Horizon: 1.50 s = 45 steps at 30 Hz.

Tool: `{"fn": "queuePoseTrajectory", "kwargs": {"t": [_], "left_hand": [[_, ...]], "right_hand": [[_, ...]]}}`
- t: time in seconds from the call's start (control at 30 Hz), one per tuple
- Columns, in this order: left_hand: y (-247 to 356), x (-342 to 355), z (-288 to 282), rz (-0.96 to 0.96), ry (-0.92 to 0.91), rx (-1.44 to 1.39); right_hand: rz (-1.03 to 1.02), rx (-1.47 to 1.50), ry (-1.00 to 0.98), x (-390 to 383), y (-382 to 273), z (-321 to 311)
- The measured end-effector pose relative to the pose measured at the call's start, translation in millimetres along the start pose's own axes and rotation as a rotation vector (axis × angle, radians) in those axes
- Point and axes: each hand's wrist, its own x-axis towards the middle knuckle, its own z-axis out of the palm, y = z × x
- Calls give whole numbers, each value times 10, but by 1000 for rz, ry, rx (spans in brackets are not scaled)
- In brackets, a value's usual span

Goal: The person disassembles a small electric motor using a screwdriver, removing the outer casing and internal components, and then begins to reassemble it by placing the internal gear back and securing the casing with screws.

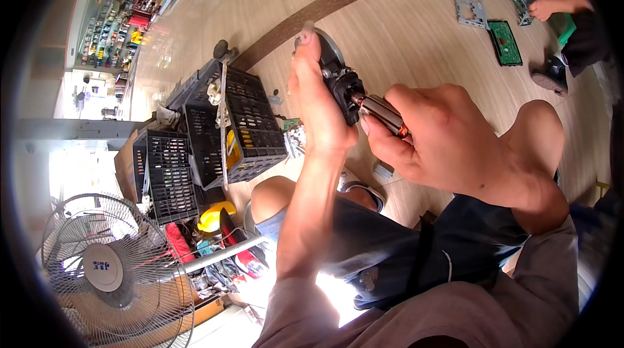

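My left hand (320, 111) is wrapped along a black machine housing (343, 87) with a rounded, disc-like far end. My thumb rests near that end. In my right hand (455, 140) is a motor armature (383, 114), with a metal core and copper windings showing at its ends. Its tip meets the near side of the housing; whether it sits inside or only touches there I cannot tell. Both hands are raised above my knees.
Black plastic crates (257, 114) stand to the left. A standing fan (107, 267) is at the lower left, near a yellow object (216, 217). At upper right a person's hands (543, 3) handle a metal frame, beside a green circuit board (505, 42) on the floor.
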Motion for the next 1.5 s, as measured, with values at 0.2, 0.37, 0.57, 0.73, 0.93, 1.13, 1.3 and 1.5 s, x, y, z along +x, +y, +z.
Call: {"fn": "queuePoseTrajectory", "kwargs": {"t": [0.2,0.37,0.57,0.73,0.93,1.13,1.3,1.5], "left_hand": [[-67,3,62,133,5,48],[-75,20,35,121,15,101],[-78,24,25,135,8,79],[-61,16,40,279,-26,73],[31,15,93,383,9,181],[57,30,-2,308,-24,160],[140,-3,-28,260,-17,124],[176,-28,-60,260,-41,166]], "right_hand": [[2,-84,83,-6,71,192],[-28,-182,58,0,71,177],[-51,-181,100,-2,136,225],[-31,130,74,32,179,222],[652,999,-219,57,59,128],[493,805,-116,68,152,183],[126,398,179,41,189,253],[136,371,196,22,211,282]]}}
